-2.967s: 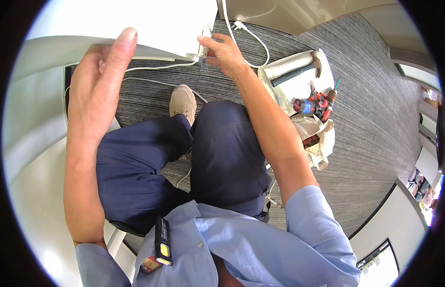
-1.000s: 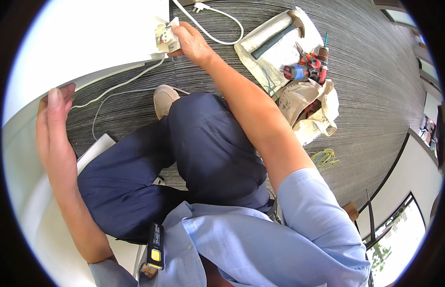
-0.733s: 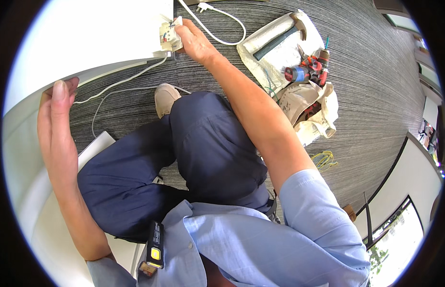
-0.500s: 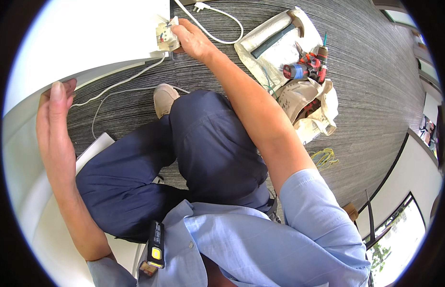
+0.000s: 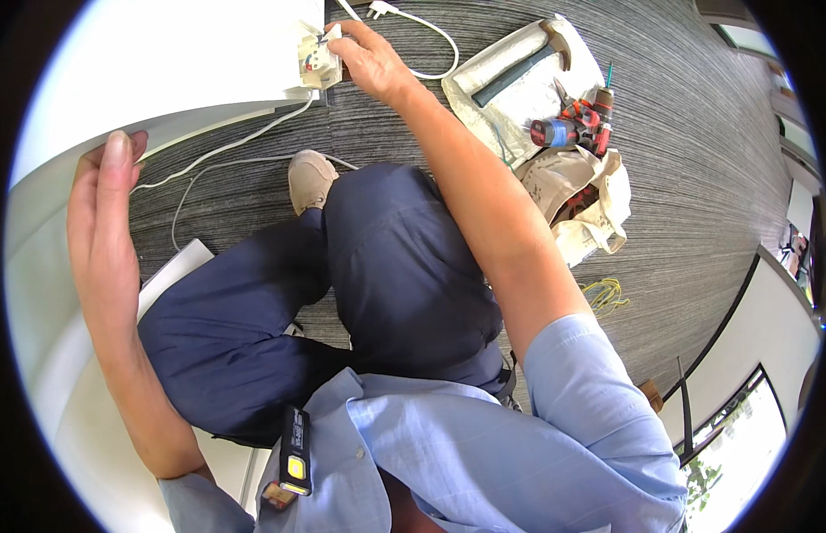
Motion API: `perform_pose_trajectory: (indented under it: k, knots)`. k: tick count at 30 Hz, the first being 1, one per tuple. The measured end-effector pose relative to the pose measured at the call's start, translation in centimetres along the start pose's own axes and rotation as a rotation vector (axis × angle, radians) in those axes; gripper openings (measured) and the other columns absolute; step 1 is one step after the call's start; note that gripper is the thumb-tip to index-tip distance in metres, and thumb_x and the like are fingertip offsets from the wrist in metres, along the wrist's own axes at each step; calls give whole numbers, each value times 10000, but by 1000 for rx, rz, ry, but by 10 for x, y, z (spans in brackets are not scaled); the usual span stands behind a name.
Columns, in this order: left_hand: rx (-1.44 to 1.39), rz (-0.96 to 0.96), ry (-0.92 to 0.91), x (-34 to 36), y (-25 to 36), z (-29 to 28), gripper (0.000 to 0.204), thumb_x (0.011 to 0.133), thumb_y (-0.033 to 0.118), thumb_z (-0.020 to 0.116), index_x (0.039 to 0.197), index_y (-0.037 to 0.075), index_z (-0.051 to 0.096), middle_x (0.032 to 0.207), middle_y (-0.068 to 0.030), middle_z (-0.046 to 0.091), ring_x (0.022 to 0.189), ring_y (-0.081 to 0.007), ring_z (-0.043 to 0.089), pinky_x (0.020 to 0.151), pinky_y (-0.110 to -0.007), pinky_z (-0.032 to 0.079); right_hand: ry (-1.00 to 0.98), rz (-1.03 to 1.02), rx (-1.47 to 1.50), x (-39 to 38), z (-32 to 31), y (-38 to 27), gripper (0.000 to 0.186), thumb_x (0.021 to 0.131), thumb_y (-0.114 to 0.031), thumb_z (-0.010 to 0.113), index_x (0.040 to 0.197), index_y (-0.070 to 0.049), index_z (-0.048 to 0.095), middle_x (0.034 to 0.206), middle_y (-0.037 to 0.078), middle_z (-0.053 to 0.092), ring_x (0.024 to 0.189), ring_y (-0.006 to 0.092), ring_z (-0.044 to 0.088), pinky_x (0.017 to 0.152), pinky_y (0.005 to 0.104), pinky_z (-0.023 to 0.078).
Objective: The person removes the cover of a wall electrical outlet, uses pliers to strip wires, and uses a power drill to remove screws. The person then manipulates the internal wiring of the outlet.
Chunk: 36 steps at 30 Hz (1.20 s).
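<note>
My right hand (image 5: 370,64) grips a white electrical socket unit (image 5: 319,60) at its side, thumb on its near face, by the corner of a white panel (image 5: 208,62). Small red and dark parts show on the unit, and a white cable runs down from beneath it. At far left, my left hand (image 5: 106,213) is raised with its fingers stretched out, the tips against the panel's lower edge. Some of its fingers are partly hidden, and no object shows in it.
On the grey striped carpet, a hammer (image 5: 519,75) lies on a pale sheet (image 5: 488,67). Beside it are a red-and-black power drill (image 5: 599,120), pliers (image 5: 566,99) and a canvas tool bag (image 5: 564,178). Near these are a white plug (image 5: 382,10) and yellow-green wire (image 5: 606,295).
The view has shifted slightly. My right hand still grips the socket unit by the panel's corner, and my left hand stays at the panel's edge.
</note>
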<state>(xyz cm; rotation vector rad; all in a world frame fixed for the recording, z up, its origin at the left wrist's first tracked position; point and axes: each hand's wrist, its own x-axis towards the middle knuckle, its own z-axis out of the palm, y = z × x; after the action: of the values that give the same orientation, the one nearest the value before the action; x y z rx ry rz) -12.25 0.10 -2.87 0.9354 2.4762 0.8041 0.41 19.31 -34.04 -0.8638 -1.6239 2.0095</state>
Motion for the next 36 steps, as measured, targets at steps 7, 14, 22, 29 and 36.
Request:
perform_pose_trajectory:
  k: [7, 14, 22, 29, 36]
  knots:
    - [12, -16, 35, -1, 1, 3, 617, 1078, 500, 582, 1256, -87, 657, 1247, -179, 701, 1215, -244, 605, 1139, -383, 409, 85, 70, -114, 3, 6, -7, 628, 1014, -499, 522, 1386, 0, 610, 1237, 303, 700, 1204, 427, 664, 1052, 447, 497]
    - [-14, 1, 31, 1, -1, 1, 606, 1086, 487, 571, 1244, -91, 660, 1233, -186, 705, 1201, -255, 627, 1130, -391, 433, 125, -51, -167, -1, 7, -15, 566, 1062, -427, 466, 1327, 41, 643, 1184, 294, 710, 1148, 413, 672, 1028, 423, 500]
    - [-36, -16, 32, 1, -3, 0, 590, 1088, 480, 571, 1232, -83, 668, 1229, -173, 705, 1199, -250, 622, 1124, -388, 433, 112, -51, -176, 0, 4, -7, 566, 1076, -437, 467, 1356, 24, 641, 1157, 213, 735, 1055, 317, 698, 985, 385, 515]
    - [-18, 3, 18, 0, -1, 0, 569, 1081, 472, 586, 1241, -69, 669, 1217, -153, 705, 1180, -229, 606, 1119, -368, 413, 79, -23, -60, 4, 6, 1, 579, 1079, -475, 500, 1384, 5, 613, 1114, 149, 721, 962, 215, 682, 877, 351, 548]
    - [-45, 27, -97, 3, -9, -8, 364, 1085, 283, 617, 1257, -33, 675, 1146, -70, 700, 1075, -147, 604, 1002, -279, 444, 64, 11, -250, 2, 1, -11, 566, 1079, -462, 499, 1382, 2, 616, 1099, 154, 724, 921, 200, 693, 805, 350, 576]
